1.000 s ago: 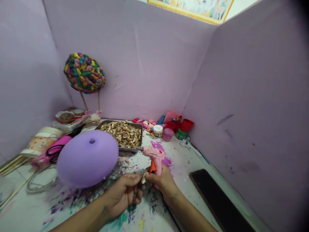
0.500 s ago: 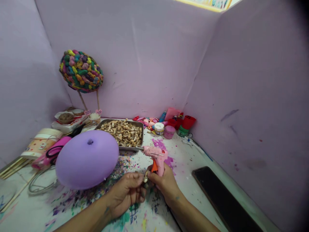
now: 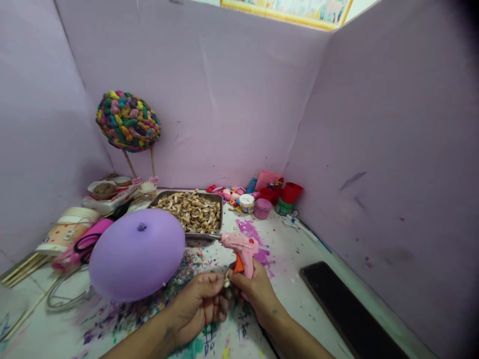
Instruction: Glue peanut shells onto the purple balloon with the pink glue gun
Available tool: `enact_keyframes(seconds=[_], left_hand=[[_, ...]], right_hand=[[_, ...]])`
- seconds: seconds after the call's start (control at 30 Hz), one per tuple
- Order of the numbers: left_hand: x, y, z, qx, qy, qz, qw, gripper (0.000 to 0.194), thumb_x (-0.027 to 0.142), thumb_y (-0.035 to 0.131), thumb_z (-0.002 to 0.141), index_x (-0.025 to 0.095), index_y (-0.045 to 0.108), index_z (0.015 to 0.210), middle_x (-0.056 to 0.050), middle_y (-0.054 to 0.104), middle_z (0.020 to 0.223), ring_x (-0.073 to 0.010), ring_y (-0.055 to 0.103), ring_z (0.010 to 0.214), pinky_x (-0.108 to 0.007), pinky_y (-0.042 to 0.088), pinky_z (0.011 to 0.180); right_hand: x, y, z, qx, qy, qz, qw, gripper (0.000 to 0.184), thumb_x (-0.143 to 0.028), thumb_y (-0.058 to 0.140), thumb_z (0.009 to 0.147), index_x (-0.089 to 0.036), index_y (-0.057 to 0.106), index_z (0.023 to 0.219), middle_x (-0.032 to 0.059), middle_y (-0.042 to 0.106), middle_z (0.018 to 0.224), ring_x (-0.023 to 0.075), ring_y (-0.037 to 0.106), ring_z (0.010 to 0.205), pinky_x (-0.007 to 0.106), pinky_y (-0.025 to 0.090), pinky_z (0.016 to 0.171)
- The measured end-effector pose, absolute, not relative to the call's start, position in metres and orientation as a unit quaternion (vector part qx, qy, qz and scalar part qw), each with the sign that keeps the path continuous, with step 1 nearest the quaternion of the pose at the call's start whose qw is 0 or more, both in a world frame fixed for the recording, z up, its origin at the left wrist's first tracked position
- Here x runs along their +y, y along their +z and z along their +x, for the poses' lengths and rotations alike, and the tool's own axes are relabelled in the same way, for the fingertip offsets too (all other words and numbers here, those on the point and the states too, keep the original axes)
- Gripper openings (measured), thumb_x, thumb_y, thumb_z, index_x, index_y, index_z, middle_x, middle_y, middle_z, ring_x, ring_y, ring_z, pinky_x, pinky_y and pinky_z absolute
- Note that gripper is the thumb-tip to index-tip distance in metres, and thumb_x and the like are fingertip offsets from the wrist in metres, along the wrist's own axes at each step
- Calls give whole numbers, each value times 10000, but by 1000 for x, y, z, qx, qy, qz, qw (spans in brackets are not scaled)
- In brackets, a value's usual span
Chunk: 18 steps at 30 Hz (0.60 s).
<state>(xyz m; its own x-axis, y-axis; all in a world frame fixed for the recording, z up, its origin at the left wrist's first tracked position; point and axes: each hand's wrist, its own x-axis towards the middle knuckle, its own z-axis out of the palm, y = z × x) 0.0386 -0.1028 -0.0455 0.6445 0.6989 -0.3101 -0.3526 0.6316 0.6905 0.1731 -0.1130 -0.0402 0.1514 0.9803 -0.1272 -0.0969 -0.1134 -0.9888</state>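
My right hand [image 3: 255, 291] is wrapped round the grip of a pink glue gun [image 3: 239, 248] with an orange trigger, its nozzle pointing left. My left hand [image 3: 198, 306] is closed in a pinch on a small pale shell piece [image 3: 226, 282], held right against the fingertips of my right hand below the gun. A purple balloon [image 3: 136, 254] lies on the paint-spattered table just left of my hands. A metal tray [image 3: 204, 234] of brown nut shells [image 3: 190, 210] stands behind the balloon and the gun.
A many-coloured shell-covered ball on two sticks [image 3: 129, 120] stands at the back left. Paper cups [image 3: 63, 232], pink scissors [image 3: 84, 243] and a wire loop [image 3: 63, 295] lie left. Paint jars and red cups [image 3: 269, 199] crowd the back corner. A dark phone [image 3: 348, 314] lies right. Lilac boards wall three sides.
Both hands have stayed together under the glue gun, shifting slightly nearer and right. The view has tilted a little; the balloon and tray have not moved.
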Motion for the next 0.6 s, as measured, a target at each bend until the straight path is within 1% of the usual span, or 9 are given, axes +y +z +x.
enact_keyframes(seconds=[0.23,0.4,0.53,0.6], left_hand=[[-104,-48,37,281,311,297,858,104,202,634,690,108,592,704,-21,550,593,-78,501,445,-200,370,431],[-103,-51,36,272,312,301,859,125,215,648,683,107,590,705,-12,539,566,-80,501,444,-199,367,429],[-102,-49,36,277,309,302,858,133,210,658,673,105,581,700,1,518,542,-75,493,435,-193,361,424],[-103,-46,36,286,316,288,858,127,188,662,664,103,571,693,7,516,555,-68,493,438,-188,365,429]], right_hand=[[-113,-38,172,-408,513,-547,520,208,-232,613,563,-180,447,677,-89,464,458,58,382,330,175,303,305],[-115,-35,172,-407,510,-556,514,202,-212,611,563,-174,457,688,-93,457,444,60,370,315,185,307,304],[-114,-32,176,-409,497,-557,525,187,-165,606,553,-169,481,693,-79,487,476,68,400,364,189,327,352],[-114,-28,181,-414,492,-552,530,198,-168,613,546,-163,505,712,-66,506,499,76,416,393,195,338,376]])
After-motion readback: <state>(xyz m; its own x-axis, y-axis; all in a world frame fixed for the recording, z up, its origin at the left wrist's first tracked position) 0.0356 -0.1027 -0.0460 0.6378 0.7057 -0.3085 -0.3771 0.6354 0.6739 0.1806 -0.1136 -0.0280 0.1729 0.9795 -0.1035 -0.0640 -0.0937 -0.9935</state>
